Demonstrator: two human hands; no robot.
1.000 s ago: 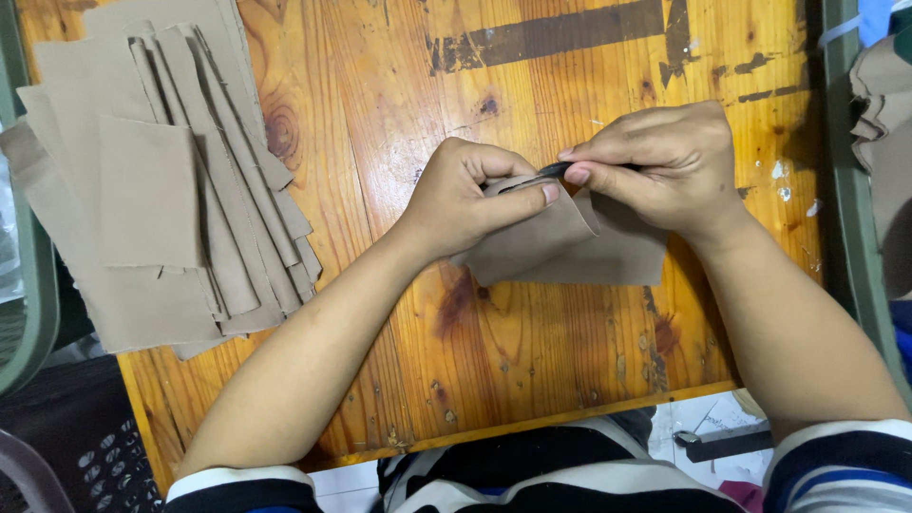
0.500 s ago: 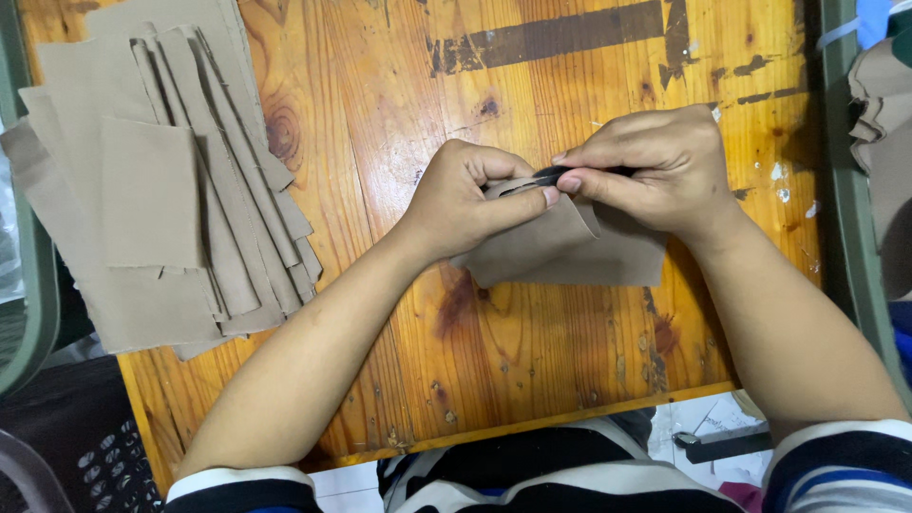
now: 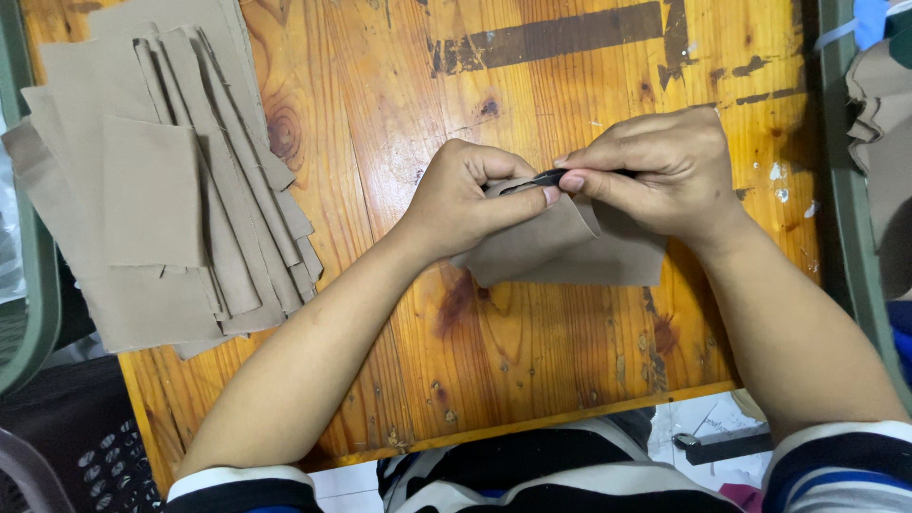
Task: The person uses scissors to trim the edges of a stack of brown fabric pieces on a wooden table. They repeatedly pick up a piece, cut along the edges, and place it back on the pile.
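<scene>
A small tan fabric piece point(image 3: 560, 249) lies on the wooden table point(image 3: 532, 370) under both hands. My left hand point(image 3: 470, 195) pinches its upper edge between thumb and fingers. My right hand point(image 3: 655, 169) grips a thin black tool point(image 3: 532, 180) whose tip lies along that same edge, right beside my left thumb. The two hands touch at the fingertips. What kind of tool it is stays unclear, since the fingers hide most of it.
A fanned stack of tan fabric pieces point(image 3: 161, 180) covers the table's left part. More tan fabric point(image 3: 883, 123) sits past the green frame point(image 3: 845, 190) at the right edge. A dark perforated basket point(image 3: 85, 456) stands low at the left.
Both hands stay in place. The fingers shift only slightly along the fabric's top edge.
</scene>
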